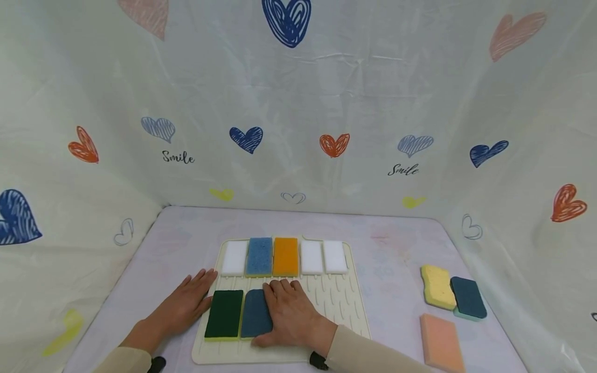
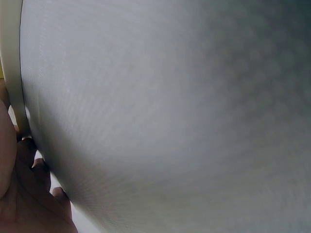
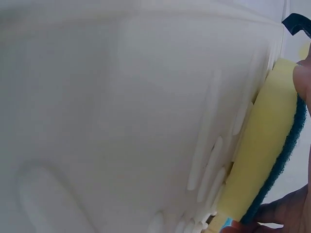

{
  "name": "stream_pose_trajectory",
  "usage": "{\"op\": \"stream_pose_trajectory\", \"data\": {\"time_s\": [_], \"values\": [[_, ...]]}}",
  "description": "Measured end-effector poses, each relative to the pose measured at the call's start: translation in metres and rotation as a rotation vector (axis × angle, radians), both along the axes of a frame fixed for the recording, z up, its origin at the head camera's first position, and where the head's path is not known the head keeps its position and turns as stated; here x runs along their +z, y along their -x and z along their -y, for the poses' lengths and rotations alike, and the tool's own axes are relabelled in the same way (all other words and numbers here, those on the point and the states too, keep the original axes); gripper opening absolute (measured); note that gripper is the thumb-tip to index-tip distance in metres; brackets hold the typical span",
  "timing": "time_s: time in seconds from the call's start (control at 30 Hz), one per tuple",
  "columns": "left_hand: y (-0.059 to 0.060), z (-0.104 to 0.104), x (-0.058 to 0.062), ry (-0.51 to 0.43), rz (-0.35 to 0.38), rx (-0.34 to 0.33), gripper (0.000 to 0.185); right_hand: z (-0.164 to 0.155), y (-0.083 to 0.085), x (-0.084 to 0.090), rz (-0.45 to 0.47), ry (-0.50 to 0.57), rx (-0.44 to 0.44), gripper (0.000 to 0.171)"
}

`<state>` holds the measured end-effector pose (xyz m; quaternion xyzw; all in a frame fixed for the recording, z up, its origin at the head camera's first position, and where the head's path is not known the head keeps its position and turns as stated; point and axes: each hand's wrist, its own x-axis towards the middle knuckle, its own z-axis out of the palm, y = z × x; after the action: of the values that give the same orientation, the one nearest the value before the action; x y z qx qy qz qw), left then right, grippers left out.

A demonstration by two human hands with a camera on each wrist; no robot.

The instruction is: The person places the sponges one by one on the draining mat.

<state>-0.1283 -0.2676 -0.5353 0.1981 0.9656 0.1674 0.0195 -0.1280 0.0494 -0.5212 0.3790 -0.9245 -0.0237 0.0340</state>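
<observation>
both hands lie flat in the head view: the left hand [image 1: 186, 303] rests with fingers spread on the table [image 1: 401, 248] just beside the left edge of the cream drying mat [image 1: 342, 300], and the right hand [image 1: 289, 313] presses with straight fingers on the blue sponge [image 1: 255, 313]. that sponge lies in the near row of the mat, touching the green sponge [image 1: 224, 314] on its left. behind them runs a row of five: white sponge [image 1: 235, 258], light blue sponge [image 1: 259, 256], orange sponge [image 1: 285, 256] and two more white ones. well apart on the right of the table lie a yellow sponge [image 1: 437, 286], a dark teal sponge [image 1: 468, 297] and a pink sponge [image 1: 440, 342].

left wrist view: mostly blurred grey surface, with the mat's rim [image 2: 12, 73] and part of the left hand [image 2: 29, 199] at the edge.

right wrist view: the mat's ribs [image 3: 214, 160] fill the frame; the blue sponge [image 3: 262, 155] shows a yellow foam body under a thin blue scouring face, with fingertips [image 3: 286, 213] on it.

it looks light, soft and squashy, the scouring face rough rather than slippery; pinching the long sides should hold it best.
</observation>
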Motion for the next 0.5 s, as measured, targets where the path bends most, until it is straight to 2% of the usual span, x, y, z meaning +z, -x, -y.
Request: {"op": "stream_pose_trajectory", "data": {"time_s": [0.13, 0.23, 0.5], "values": [[0.000, -0.001, 0.001, 0.009, 0.003, 0.003, 0.062, -0.003, -0.002, 0.006, -0.006, 0.005, 0.002, 0.119], [-0.001, -0.002, 0.002, 0.012, 0.008, 0.009, 0.062, -0.009, -0.002, 0.012, -0.049, 0.033, 0.017, 0.115], [-0.002, -0.004, 0.002, 0.011, 0.030, 0.021, 0.064, -0.042, 0.013, 0.026, -0.216, 0.150, 0.032, 0.089]]}}
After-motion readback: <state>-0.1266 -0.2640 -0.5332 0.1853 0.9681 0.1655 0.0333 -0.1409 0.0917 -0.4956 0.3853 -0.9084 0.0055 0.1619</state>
